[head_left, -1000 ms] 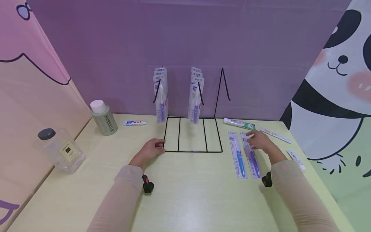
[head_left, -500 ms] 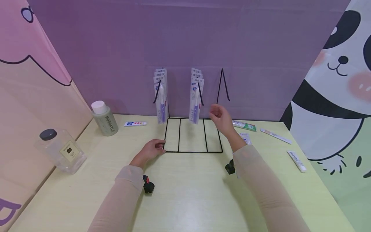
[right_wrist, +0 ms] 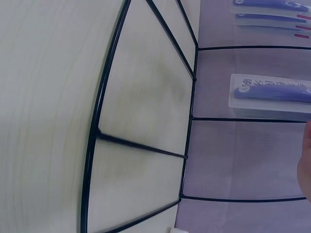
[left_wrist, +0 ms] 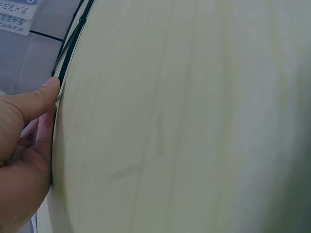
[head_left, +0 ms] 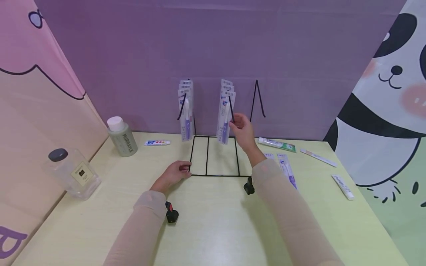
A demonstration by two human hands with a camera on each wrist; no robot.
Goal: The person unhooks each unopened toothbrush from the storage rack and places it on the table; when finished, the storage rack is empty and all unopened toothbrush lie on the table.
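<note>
My left hand (head_left: 174, 173) pinches the front left corner of a black wire display rack (head_left: 219, 175). In the left wrist view its thumb (left_wrist: 46, 94) lies on the dark wire. My right hand (head_left: 243, 129) is raised at the rack's middle hook (head_left: 230, 105), fingertips at the right edge of the packaged toothbrushes (head_left: 223, 136) hanging there. Whether they pinch the pack or only touch it cannot be told. Only a sliver of that hand (right_wrist: 305, 170) shows in the right wrist view. More packaged toothbrushes (head_left: 186, 127) hang on the left hook. The right hook (head_left: 259, 98) holds nothing.
Right of the rack lie two packaged toothbrushes (head_left: 287, 170), one mostly hidden by the forearm. Around them are a green-and-white toothpaste tube (head_left: 277, 145), a slim white pack (head_left: 318, 157) and a white tube (head_left: 342, 187). Left stand a grey-green bottle (head_left: 123, 140), clear bottle (head_left: 78, 177) and small tube (head_left: 157, 143).
My right hand has left the toothbrushes on the table, risen and moved left to the middle hook. The packs there now tilt slightly at the bottom. My left hand stays on the rack.
</note>
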